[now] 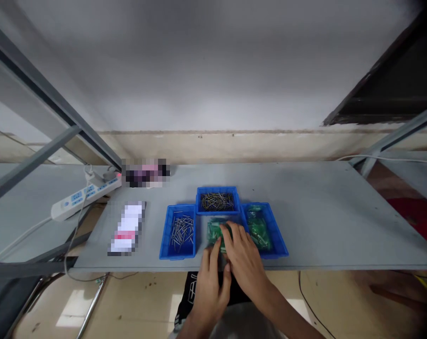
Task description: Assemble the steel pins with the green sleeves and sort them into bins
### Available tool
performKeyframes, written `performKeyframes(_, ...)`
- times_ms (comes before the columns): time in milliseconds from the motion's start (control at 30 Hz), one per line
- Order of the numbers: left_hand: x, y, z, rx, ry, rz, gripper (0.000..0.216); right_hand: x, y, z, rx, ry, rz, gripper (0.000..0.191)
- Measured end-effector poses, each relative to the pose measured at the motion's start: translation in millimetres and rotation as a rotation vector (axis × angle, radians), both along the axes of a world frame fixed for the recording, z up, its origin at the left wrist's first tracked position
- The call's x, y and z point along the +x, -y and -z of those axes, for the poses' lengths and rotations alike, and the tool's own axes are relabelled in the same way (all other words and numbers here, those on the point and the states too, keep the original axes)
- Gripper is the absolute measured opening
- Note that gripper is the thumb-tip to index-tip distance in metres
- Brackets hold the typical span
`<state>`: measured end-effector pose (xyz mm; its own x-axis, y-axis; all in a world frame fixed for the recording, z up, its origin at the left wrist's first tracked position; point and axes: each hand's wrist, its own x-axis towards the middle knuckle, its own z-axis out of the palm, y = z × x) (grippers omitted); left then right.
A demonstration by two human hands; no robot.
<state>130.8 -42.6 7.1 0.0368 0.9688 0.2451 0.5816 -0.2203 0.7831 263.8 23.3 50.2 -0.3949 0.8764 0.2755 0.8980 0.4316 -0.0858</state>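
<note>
My left hand (209,282) and my right hand (243,256) meet at the front edge of the grey table (323,212). Both rest on a small pile of green parts (214,230) lying on the table between the blue bins. The right hand lies over the left, its fingers stretched onto the pile. The left hand's fingers reach forward to the pile's near edge. What they grip, if anything, is hidden. A blue bin of metal pins (178,232) stands to the left, a second pin bin (217,201) behind, and a blue bin of green parts (265,229) to the right.
A white power strip (86,195) with its cord lies at the table's left end. Two blurred-out items (127,228) (145,172) sit left of the bins. Grey shelf struts run along both sides. The floor shows below the table's front edge.
</note>
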Motion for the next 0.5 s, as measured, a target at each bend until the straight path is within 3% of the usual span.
performKeyframes(267, 5, -9, 1.7, 0.055, 0.043, -0.082, 0.020, 15, 2, -11.0, -0.027, 0.043, -0.068, 0.074)
performKeyframes(500, 4, -10, 2.5, 0.107, 0.140, -0.092, 0.022, 34, 10, -13.7, -0.039, -0.052, -0.147, 0.058)
